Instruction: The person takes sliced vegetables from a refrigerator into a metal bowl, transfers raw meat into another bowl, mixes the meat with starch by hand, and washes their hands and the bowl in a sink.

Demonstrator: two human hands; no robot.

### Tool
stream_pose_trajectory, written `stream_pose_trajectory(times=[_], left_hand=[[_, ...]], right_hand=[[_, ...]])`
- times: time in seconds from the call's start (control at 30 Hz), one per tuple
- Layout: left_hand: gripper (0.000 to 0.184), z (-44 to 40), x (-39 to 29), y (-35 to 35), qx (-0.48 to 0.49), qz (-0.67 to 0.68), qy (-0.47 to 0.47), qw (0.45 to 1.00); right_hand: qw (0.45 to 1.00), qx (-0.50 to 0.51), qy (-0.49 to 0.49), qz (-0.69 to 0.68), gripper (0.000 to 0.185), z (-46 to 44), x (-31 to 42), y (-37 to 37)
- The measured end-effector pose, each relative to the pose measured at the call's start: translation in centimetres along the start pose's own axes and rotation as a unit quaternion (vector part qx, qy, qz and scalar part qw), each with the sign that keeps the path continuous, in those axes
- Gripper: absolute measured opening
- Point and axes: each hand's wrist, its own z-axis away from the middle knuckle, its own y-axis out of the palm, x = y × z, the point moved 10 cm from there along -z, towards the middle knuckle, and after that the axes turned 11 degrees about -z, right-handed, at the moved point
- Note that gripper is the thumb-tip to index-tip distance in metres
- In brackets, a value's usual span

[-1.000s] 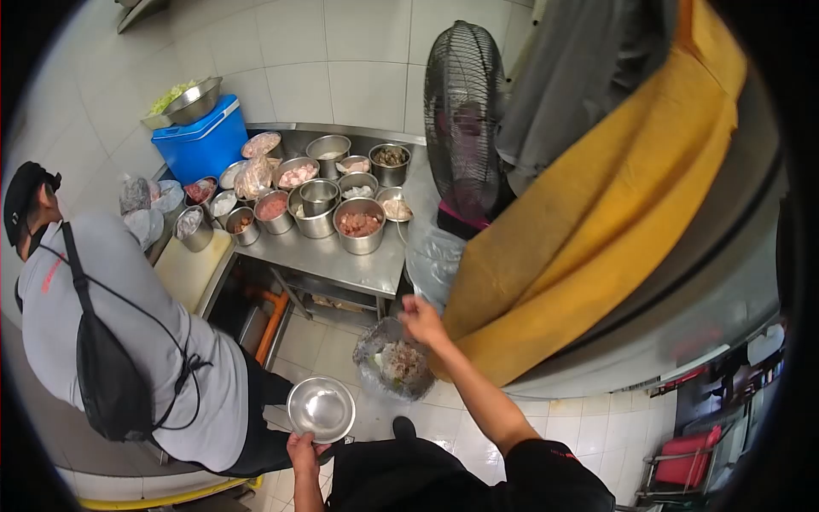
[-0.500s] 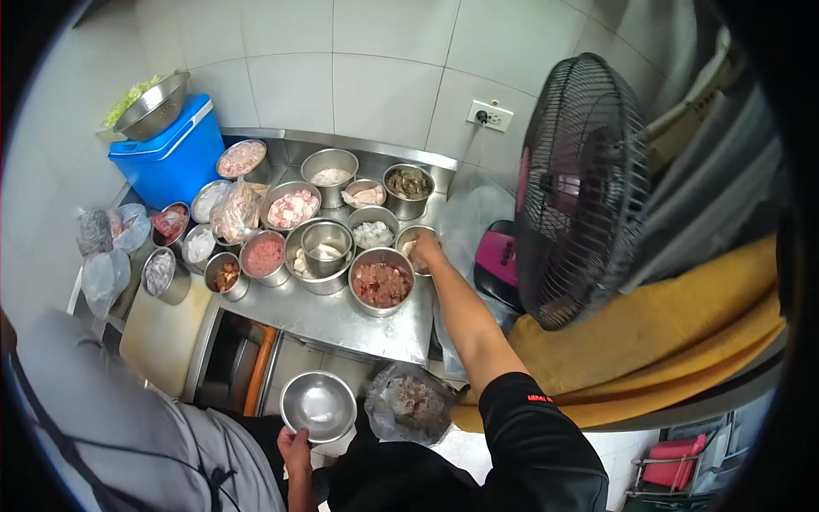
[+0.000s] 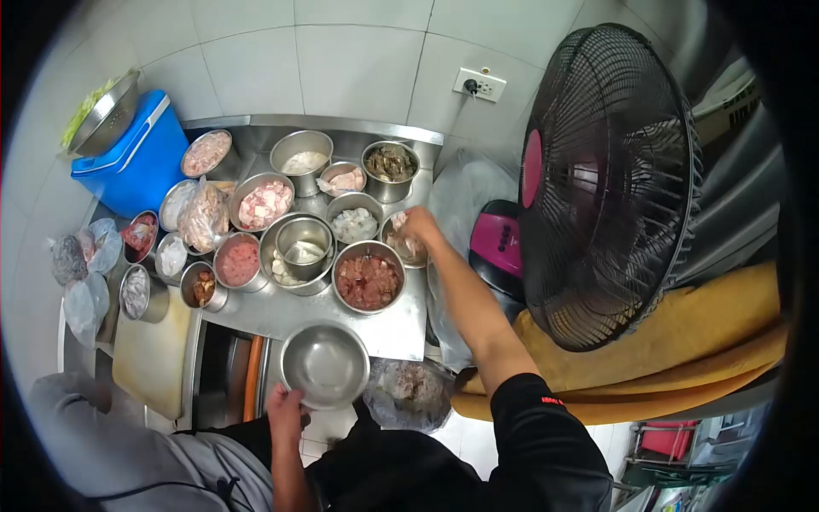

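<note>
1. Head view, left hand: the left hand (image 3: 286, 410) grasps the bowl (image 3: 325, 365) by its near rim, thumb toward the inside. It hangs just in front of the counter (image 3: 401, 333), mouth up; the rim hold probably leaves the opening free.
2. Head view, right hand: the right hand (image 3: 418, 225) reaches into the pan (image 3: 413, 264) at the counter's right side, fingers bent inward. Something pale shows by the fingertips; whether it is pinched, I cannot tell.
3. Placement: the pots crowd together, likely to keep everything within reach. One small pot (image 3: 294, 232) sits inside a larger pot (image 3: 316, 288), perhaps to save room.
4. Materials: the bowl is round, smooth, dull-silver metal. Beside the pan, red meat (image 3: 369, 280) looks wet and lumpy. The fan (image 3: 610, 171) has a dark wire cage; the cloth (image 3: 648, 358) falls in soft yellow folds.
</note>
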Motion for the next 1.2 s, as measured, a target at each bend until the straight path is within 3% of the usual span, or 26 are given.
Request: stream_pose_trajectory(times=[0.07,0.13,0.27,0.33,0.47,0.53,0.57,0.63,0.7,0.77,0.8,0.87,0.93,1.03,1.07,1.1,1.17,1.2], left_hand=[[0.010,1.0,-5.0,2.0,0.002,0.012,0.031,0.999],[0.012,0.4,-8.4,3.6,0.004,0.023,0.063,0.998],[0.022,-1.9,-10.8,8.0,0.065,-0.003,0.082,0.994],[0.026,-3.2,-11.0,11.3,0.099,-0.013,0.062,0.993],[0.026,-4.2,-11.6,16.6,0.171,0.033,0.032,0.984],[0.026,-3.5,-12.3,17.1,0.159,0.038,0.037,0.986],[0.026,-3.4,-12.4,16.8,0.145,0.043,0.040,0.988],[0.025,-3.5,-11.4,15.4,0.130,0.046,0.053,0.989],[0.025,-3.0,-10.6,13.4,0.109,0.048,0.070,0.990],[0.023,-1.8,-10.4,11.3,0.094,0.055,0.105,0.988],[0.027,-0.4,-11.1,10.3,0.094,0.057,0.118,0.987],[0.023,3.9,-14.0,8.2,0.092,0.029,0.137,0.986],[0.019,10.1,-17.9,6.2,0.106,-0.022,0.172,0.979],[0.015,19.7,-23.0,3.4,0.054,-0.068,0.167,0.982],[0.012,21.7,-24.4,3.1,0.099,-0.154,0.236,0.954],[0.010,23.8,-25.4,3.0,0.143,-0.239,0.307,0.910],[0.037,27.1,-25.5,2.1,0.126,-0.326,0.270,0.897],[0.040,29.1,-24.5,0.9,0.118,-0.326,0.260,0.901]], right_hand=[[0.999,-0.022,0.000,-0.036,0.032,-0.3,0.4,-2.4],[0.986,-0.002,-0.005,-0.169,0.053,-2.0,-0.6,-2.7],[0.945,0.004,-0.056,-0.323,0.038,3.0,5.1,-9.0],[0.904,0.088,-0.063,-0.415,0.037,8.1,9.8,-11.0],[0.914,0.169,-0.104,-0.354,0.035,13.3,13.9,-8.6],[0.930,0.137,-0.272,-0.204,0.035,15.5,16.3,-7.5],[0.929,0.139,-0.274,-0.205,0.035,15.2,15.8,-7.2],[0.944,0.042,-0.197,-0.262,0.034,12.6,12.1,-8.8],[0.991,0.007,-0.078,-0.106,0.029,9.2,7.2,-8.1],[0.990,0.070,-0.111,0.051,0.029,5.6,2.2,-0.4],[0.988,0.077,-0.120,0.050,0.029,5.8,1.8,0.9],[0.964,0.030,-0.188,0.187,0.020,7.7,2.1,3.1],[0.948,0.027,-0.187,0.256,0.016,7.3,1.2,4.7],[0.955,-0.062,-0.230,0.179,0.018,7.8,2.0,3.7],[0.938,-0.145,-0.272,0.156,0.012,9.1,3.4,1.4],[0.944,-0.163,-0.252,0.139,0.010,9.5,3.9,-0.1],[0.947,-0.175,-0.241,0.121,0.011,10.1,4.7,-1.6],[0.967,-0.178,-0.182,0.003,0.014,9.1,2.9,-2.7]])
